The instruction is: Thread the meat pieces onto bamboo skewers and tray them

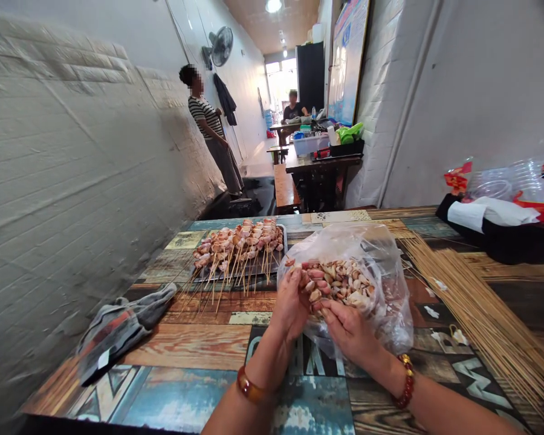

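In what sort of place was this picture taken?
Probably a small eatery, perhaps with its dining room used for preparation: loaded skewers lie on a tray, many bare sticks on the near table, and another table with a bench stands beyond.

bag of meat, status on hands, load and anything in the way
Left hand holding meat; right hand close against it, exact grip unclear. More meat in the bag. Sticks to the right, nothing seen blocking.
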`<state>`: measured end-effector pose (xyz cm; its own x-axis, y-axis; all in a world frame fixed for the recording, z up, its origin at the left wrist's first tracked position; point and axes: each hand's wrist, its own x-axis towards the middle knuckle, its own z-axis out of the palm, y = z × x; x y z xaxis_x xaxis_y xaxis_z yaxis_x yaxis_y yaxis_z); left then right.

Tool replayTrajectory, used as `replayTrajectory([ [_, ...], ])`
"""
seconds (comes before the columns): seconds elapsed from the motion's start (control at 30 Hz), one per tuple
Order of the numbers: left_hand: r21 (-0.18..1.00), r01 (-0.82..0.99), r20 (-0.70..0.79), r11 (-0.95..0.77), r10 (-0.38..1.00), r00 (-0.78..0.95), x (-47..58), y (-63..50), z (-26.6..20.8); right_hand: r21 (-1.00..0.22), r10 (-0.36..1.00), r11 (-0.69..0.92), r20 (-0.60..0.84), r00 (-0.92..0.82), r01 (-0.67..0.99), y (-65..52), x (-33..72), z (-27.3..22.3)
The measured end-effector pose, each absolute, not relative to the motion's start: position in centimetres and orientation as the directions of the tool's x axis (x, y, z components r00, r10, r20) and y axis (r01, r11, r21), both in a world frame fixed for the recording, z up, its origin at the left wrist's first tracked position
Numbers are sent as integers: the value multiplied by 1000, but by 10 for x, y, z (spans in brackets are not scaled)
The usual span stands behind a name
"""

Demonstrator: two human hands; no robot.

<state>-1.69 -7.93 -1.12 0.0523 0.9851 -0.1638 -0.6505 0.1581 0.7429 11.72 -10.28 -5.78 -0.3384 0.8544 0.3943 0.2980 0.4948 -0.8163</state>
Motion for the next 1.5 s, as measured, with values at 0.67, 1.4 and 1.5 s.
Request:
replayTrajectory([
  [0.67,742,-652,-134,156,987,84,-16,-77,-16,-842,895,395,262,-361,368,-106,122,-52],
  [1.4,748,-663,-83,-2,992,-97,-24,-72,-20,-750,872,482,358,-335,452,-102,133,-52],
  [1.5,734,-678,-68,23,997,-41,-24,-70,-26,-746,899,438,370,-236,502,-102,135,-45],
])
